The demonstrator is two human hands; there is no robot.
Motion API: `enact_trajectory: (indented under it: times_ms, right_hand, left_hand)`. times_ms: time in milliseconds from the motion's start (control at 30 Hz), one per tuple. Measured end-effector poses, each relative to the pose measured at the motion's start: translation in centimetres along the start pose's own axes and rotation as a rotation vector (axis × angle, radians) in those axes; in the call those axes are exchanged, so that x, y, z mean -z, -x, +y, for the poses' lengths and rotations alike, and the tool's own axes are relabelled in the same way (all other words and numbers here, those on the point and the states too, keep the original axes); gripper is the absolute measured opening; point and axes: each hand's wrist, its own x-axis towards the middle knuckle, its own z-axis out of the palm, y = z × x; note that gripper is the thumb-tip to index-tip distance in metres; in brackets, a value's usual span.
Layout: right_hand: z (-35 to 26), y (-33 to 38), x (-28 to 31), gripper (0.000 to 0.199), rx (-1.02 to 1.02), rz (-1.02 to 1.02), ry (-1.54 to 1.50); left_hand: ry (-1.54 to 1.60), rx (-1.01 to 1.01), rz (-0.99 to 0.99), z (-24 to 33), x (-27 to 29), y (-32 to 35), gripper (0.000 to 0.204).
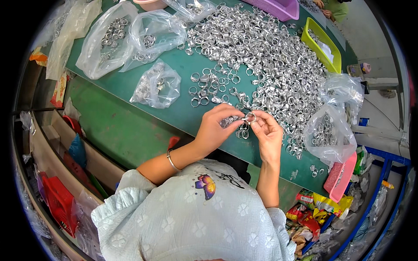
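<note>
My left hand [217, 126] is closed around a small cluster of silver rings [229, 121], with its thumb and forefinger reaching toward my right hand. Between the fingertips of my right hand [267, 132] is a single silver ring [251, 117], pinched upright and meeting the left fingertips. Just beyond both hands, a loose group of silver rings [211, 85] lies on the green table [174, 119]. A large heap of silver rings [261, 48] spreads from there to the far side and the right. Fingers hide part of what the left hand holds.
Clear plastic bags of rings stand at the left [159, 85], the far left [106, 43] and the right [328, 135]. A yellow-green basket [331, 58], a purple basket [285, 11] and a pink tray [341, 176] edge the heap. Another person's hand [326, 13] is at the far right.
</note>
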Motion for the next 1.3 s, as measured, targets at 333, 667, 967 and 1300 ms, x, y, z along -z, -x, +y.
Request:
enact_trajectory:
  times_ms: [333, 667, 967, 1300]
  right_hand:
    - [0.0, 0.2, 0.2, 0.028, 0.015, 0.024, -0.06]
    - [0.4, 0.5, 0.2, 0.028, -0.002, 0.007, -0.192]
    - [0.6, 0.8, -0.6, 0.027, 0.156, 0.052, -0.018]
    - [0.7, 0.8, -0.2, 0.024, 0.489, 0.07, 0.664]
  left_hand:
    - [0.095, 0.103, -0.094, 0.9, 0.4, -0.5, 0.02]
    - [0.091, 0.179, -0.156, 1.4, 1.7, -0.6, 0.021]
    - [-0.119, -0.102, -0.078, 0.9, 0.7, -0.1, 0.017]
    - [-0.071, -0.164, -0.135, 0.2, 1.5, -0.8, 0.014]
